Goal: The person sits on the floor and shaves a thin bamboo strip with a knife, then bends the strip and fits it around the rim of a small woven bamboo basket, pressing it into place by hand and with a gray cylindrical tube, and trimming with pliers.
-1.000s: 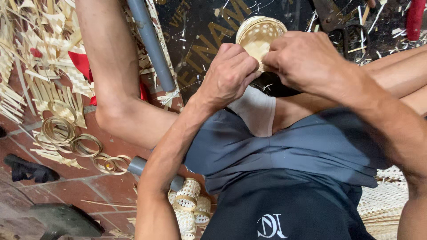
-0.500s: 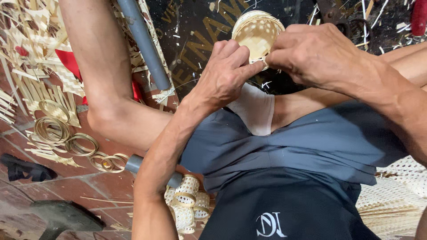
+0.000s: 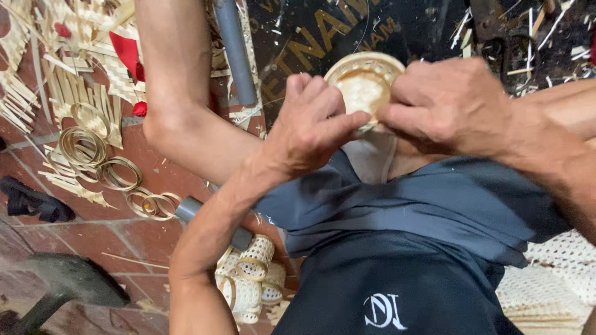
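Your left hand and right hand both close on the small round woven basket, held above your lap at 12 o'clock in the view. The left hand's thumb and fingers pinch the basket's rim at its 7 o'clock edge; the remaining fingers are curled. The right hand's fingers are curled and press the rim at its 4 o'clock edge. The basket's open side faces you; its interior shows only the woven bottom, with no contents visible.

On the tiled floor at 9 o'clock lie several loose bamboo rings, some overlapping one another. Beyond them, at 10 to 11 o'clock, lies a scatter of bamboo strips. A cluster of small woven cylinders sits at 7 o'clock, just beside your left forearm. A grey pipe runs toward 12 o'clock, left of the basket. A sheet of woven mesh lies at 4 o'clock.
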The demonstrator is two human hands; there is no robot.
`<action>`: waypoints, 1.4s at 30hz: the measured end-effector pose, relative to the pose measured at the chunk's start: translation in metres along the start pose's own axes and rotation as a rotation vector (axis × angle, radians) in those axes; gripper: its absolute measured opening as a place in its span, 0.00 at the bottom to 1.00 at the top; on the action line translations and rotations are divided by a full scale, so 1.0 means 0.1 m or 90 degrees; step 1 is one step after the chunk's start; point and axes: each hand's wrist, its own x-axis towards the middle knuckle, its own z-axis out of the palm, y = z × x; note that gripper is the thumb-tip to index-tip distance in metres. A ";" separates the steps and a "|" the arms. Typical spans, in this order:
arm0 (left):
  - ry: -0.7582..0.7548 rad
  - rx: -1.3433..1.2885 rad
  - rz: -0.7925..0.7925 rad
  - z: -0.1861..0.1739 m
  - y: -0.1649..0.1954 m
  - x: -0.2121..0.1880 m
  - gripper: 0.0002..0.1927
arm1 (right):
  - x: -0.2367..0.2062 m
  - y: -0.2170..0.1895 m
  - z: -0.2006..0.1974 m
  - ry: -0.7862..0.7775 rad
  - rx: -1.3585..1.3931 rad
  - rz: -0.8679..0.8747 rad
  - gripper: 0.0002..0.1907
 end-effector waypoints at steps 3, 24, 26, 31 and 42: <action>0.003 0.036 -0.005 0.08 0.12 -0.16 0.13 | 0.06 -0.10 0.07 0.010 0.093 0.038 0.11; -0.018 0.163 0.081 0.11 0.33 -0.31 0.12 | 0.18 -0.07 0.21 0.102 -0.120 0.065 0.10; -0.044 0.265 0.132 0.01 0.45 -0.32 0.12 | 0.15 -0.14 0.13 0.188 -0.104 0.019 0.13; -0.086 0.408 0.216 -0.12 0.72 -0.26 0.16 | -0.09 -0.28 0.03 0.239 -0.175 -0.031 0.17; 0.193 0.243 0.368 -0.16 0.50 -0.49 0.21 | -0.31 -0.72 -0.33 0.380 0.417 0.253 0.09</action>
